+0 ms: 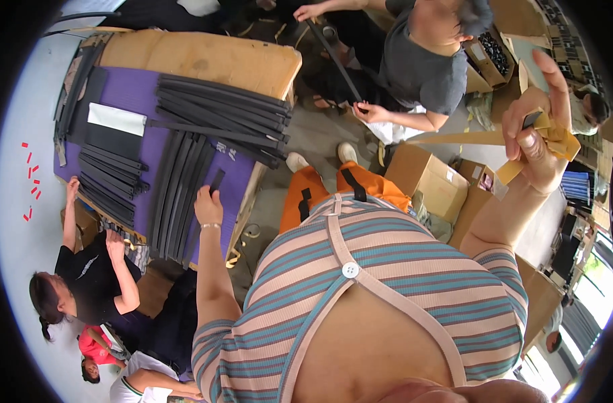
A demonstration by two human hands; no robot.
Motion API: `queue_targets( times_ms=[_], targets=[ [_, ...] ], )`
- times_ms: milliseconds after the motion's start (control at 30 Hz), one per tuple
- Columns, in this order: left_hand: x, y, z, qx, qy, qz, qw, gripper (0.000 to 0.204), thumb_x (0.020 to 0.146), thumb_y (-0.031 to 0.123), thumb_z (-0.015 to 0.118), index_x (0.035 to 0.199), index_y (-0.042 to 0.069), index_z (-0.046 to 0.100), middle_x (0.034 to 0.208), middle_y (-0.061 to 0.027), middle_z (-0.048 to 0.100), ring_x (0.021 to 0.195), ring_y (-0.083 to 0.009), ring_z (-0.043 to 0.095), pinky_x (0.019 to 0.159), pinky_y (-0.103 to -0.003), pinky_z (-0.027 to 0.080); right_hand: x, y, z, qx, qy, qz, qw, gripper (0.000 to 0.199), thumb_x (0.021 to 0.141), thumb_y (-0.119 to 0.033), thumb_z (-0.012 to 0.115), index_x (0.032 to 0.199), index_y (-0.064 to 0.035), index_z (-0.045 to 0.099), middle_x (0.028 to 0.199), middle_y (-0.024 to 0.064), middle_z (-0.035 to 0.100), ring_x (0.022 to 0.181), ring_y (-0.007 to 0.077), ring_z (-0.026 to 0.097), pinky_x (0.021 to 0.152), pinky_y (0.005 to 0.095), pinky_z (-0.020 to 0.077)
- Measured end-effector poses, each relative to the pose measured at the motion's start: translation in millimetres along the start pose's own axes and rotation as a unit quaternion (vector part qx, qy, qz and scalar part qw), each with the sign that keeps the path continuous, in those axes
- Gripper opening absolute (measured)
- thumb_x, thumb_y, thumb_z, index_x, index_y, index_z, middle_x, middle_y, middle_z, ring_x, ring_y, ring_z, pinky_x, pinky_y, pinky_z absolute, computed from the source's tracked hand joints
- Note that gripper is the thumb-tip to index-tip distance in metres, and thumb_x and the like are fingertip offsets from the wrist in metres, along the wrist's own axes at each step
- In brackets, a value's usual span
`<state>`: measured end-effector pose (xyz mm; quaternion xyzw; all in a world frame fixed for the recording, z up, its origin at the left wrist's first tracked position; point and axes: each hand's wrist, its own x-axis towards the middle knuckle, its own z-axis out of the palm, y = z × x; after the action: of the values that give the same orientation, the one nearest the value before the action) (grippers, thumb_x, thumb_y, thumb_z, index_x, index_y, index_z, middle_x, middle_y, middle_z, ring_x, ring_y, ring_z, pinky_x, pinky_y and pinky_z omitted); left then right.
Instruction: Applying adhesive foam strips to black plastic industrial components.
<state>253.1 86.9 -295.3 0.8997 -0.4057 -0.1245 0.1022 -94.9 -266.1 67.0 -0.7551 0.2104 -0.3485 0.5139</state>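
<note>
My left hand (208, 205) is over the near right part of the purple-topped table, fingers closed on the end of a short black strip (217, 180). Right beside it lies a row of long black strips (179, 195). Out to the right, my right hand (536, 144) is raised, gripping a crumpled tan paper tape (560, 142). One long tail of this tape stretches left across the view. A small dark piece (532, 119) shows at the fingertips; whether it is stuck to the tape I cannot tell.
More bundled black strips (219, 111) and a white sheet (117, 119) lie on the purple table (133, 84). A co-worker in grey (424, 67) stands opposite, holding a dark strip; another in black (95, 275) works at the left. Cardboard boxes (424, 180) stand at the right.
</note>
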Motion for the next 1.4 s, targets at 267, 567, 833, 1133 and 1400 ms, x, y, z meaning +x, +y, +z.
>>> queue_targets(
  times_ms=[267, 567, 833, 1133, 1400],
  targets=[
    [-25.5, 138.3, -121.6, -0.126, 0.071, 0.118, 0.982, 0.03, 0.079, 0.012, 0.058, 0.105, 0.0, 0.049, 0.093, -0.0206, 0.054, 0.084, -0.0378, 0.054, 0.072, -0.038, 0.045, -11.0, 28.7, -3.9, 0.13, -0.084, 0.159, 0.975, 0.015, 0.079, -0.002, 0.063, 0.089, -0.0013, 0.052, 0.073, 0.0049, 0.06, 0.057, 0.0081, 0.058, 0.05, 0.0181, 0.0465],
    [-47.3, 370.6, -153.9, -0.48, 0.04, 0.212, 0.851, 0.028, 0.082, 0.01, 0.059, 0.105, -0.001, 0.048, 0.076, -0.0027, 0.054, 0.065, -0.0071, 0.052, 0.058, -0.021, 0.043, -50.7, 65.4, -56.0, 0.248, -0.179, 0.137, 0.942, 0.018, 0.083, -0.015, 0.062, 0.076, -0.0026, 0.05, 0.069, 0.002, 0.056, 0.056, 0.005, 0.055, 0.047, 0.0174, 0.0439],
    [-78.8, 462.9, -156.5, -0.574, 0.025, 0.247, 0.78, 0.025, 0.086, 0.011, 0.054, 0.105, 0.0, 0.041, 0.072, -0.0021, 0.052, 0.049, -0.0055, 0.047, 0.044, -0.019, 0.038, -65.1, 51.4, -105.2, 0.336, -0.182, 0.006, 0.924, 0.017, 0.075, -0.003, 0.068, 0.081, -0.0029, 0.052, 0.081, 0.0051, 0.055, 0.057, 0.0058, 0.053, 0.049, 0.0177, 0.0442],
    [-109.6, 479.0, -170.1, -0.529, 0.069, 0.162, 0.83, 0.023, 0.083, 0.009, 0.058, 0.099, 0.002, 0.043, 0.066, -0.0018, 0.052, 0.053, -0.0058, 0.046, 0.049, -0.021, 0.037, -64.1, 29.5, -98.1, 0.281, -0.206, -0.039, 0.937, 0.014, 0.077, -0.004, 0.067, 0.083, -0.001, 0.054, 0.078, 0.0001, 0.055, 0.065, 0.0041, 0.049, 0.057, 0.0184, 0.0402],
    [-124.7, 465.4, -176.4, -0.498, 0.077, 0.147, 0.851, 0.019, 0.082, 0.007, 0.058, 0.095, 0.002, 0.046, 0.066, -0.001, 0.049, 0.059, -0.0067, 0.045, 0.053, -0.022, 0.038, -58.8, 26.2, -82.2, 0.254, -0.234, -0.083, 0.935, 0.012, 0.077, -0.001, 0.065, 0.081, -0.0014, 0.054, 0.076, -0.0015, 0.054, 0.066, 0.0023, 0.047, 0.058, 0.018, 0.0387]
  ],
)
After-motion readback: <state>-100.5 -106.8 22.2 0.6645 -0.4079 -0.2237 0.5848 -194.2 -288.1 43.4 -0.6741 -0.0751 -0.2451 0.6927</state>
